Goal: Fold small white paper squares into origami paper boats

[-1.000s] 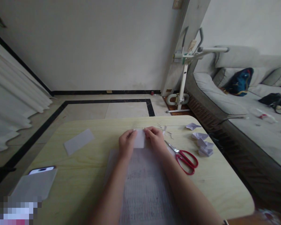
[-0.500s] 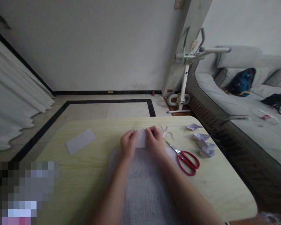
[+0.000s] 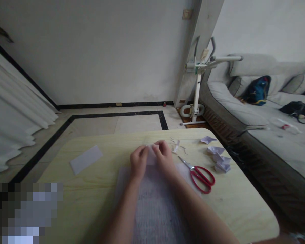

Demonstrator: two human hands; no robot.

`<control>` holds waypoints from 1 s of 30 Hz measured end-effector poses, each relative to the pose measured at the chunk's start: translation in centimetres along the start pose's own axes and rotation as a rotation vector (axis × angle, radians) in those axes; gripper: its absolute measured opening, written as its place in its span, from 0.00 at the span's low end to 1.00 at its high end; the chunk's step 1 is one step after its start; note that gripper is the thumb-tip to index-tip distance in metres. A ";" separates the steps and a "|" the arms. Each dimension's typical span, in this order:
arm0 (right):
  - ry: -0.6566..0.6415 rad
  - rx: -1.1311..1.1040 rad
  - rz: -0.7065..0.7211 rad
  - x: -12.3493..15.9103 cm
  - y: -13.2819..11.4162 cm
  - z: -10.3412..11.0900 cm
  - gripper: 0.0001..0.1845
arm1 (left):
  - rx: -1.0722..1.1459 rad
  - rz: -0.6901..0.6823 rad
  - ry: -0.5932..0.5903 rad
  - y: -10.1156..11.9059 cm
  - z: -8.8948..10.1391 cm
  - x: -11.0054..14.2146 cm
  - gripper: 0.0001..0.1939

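Between my two hands is a small piece of white paper point(image 3: 151, 158), its upper corners pinched. My left hand point(image 3: 139, 162) grips its left side with thumb and fingers. On the right side my right hand point(image 3: 165, 159) is closed on the same paper, and the hands are close together. Below them lies a large printed sheet point(image 3: 157, 203), partly covered by my forearms. Red-handled scissors point(image 3: 200, 176) rest to the right of my right hand, with thin paper scraps point(image 3: 176, 146) just beyond their tips.
A white paper rectangle point(image 3: 86, 159) lies on the left of the wooden table point(image 3: 91, 196). Several folded paper pieces point(image 3: 220, 159) are near its right edge. Beyond stand a white exercise machine point(image 3: 197, 91) and a grey sofa point(image 3: 244, 108).
My hands have drawn slightly closer together on the paper, so less of it shows between them. The whole view has shifted a little; the scissors and other papers stay in place.
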State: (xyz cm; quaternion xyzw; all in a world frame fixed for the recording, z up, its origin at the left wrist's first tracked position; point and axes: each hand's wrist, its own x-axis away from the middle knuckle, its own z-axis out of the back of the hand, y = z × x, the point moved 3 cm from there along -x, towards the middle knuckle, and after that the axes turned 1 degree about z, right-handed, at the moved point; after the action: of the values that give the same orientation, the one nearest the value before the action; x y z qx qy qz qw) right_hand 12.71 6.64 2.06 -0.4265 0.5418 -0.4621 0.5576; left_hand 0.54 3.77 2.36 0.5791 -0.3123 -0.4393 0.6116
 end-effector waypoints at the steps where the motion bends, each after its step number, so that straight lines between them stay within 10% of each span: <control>1: -0.017 -0.008 -0.011 0.1 -0.1 -0.2 0.07 | 0.004 -0.001 -0.027 0.1 -0.2 0.1 0.12; 10: 0.010 -0.265 -0.221 -0.3 0.9 0.1 0.09 | 0.111 0.015 0.002 -0.5 -0.7 0.2 0.19; 30: 0.002 -0.103 -0.132 -0.4 0.5 0.2 0.08 | 0.000 -0.078 -0.073 -0.7 -1.0 0.4 0.17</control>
State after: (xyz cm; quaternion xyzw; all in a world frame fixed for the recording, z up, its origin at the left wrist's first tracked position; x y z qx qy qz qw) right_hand 12.91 7.10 1.62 -0.4890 0.5363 -0.4699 0.5025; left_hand 1.48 3.88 1.46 0.5743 -0.3116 -0.4838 0.5822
